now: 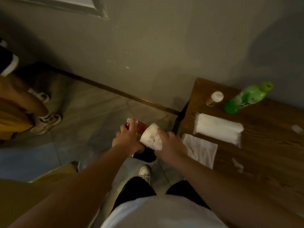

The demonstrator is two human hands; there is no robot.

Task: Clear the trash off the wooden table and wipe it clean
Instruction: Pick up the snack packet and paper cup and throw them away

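Observation:
My right hand (171,142) grips a white paper cup (152,137), tilted on its side, left of the wooden table (263,153). My left hand (127,137) holds a red and white wrapper (140,126) beside the cup. Both hands hover over a dark bin (146,155) on the floor, mostly hidden beneath them. On the table lie a white cloth (199,149), a white tissue pack (217,127), and small paper scraps, one scrap (297,128) at the right, another scrap (237,165) near the front.
A green plastic bottle (246,97) and a small clear jar with a white lid (214,98) stand at the table's back by the wall. Another person's legs and shoes (47,124) are at the left. A yellow-brown surface (41,186) sits at lower left.

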